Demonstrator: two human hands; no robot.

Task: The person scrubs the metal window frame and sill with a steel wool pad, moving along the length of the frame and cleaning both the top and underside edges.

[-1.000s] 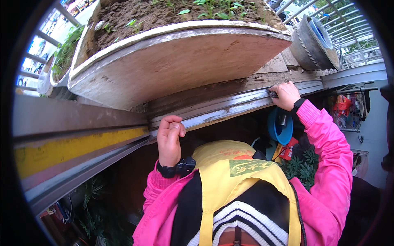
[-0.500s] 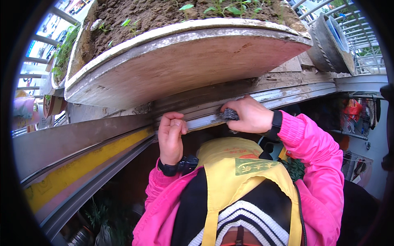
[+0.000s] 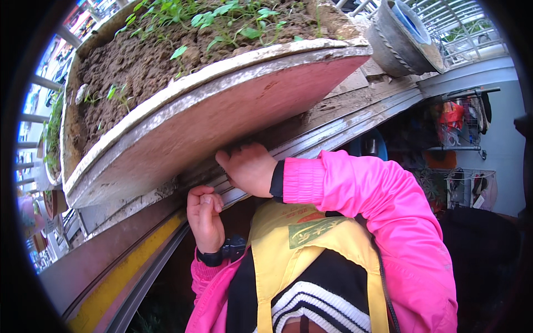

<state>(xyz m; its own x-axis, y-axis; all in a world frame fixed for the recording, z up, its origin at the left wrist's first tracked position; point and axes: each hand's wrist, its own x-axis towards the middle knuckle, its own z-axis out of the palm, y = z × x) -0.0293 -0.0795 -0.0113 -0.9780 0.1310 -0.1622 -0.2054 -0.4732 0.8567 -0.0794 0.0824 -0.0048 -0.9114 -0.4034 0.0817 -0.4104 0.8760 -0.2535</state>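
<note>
My right hand [image 3: 251, 171] is bent over the grooved metal window track [image 3: 338, 129], close under the planter's front wall. Its fingers are curled down and partly hidden; the dark grey steel wool scrubber it held half a second ago is covered by the hand now. Beside it, lower left, my left hand [image 3: 204, 219] hovers near the track's edge, fingers curled in and thumb against them, with nothing visible inside. A long white-rimmed planter box [image 3: 222, 114] filled with brown soil and green seedlings stands just beyond both hands.
A grey pot [image 3: 397, 41] tilts on the ledge at the far right, before white window bars [image 3: 463, 25]. A yellow-striped sliding frame [image 3: 125, 263] runs down the left. Indoors on the right, a wire rack [image 3: 472, 186] and a red bag [image 3: 451, 115] hang by the wall.
My right hand has moved left along the track, toward my left hand, and the scrubber has gone out of sight beneath it. The view has turned, so the planter appears more slanted.
</note>
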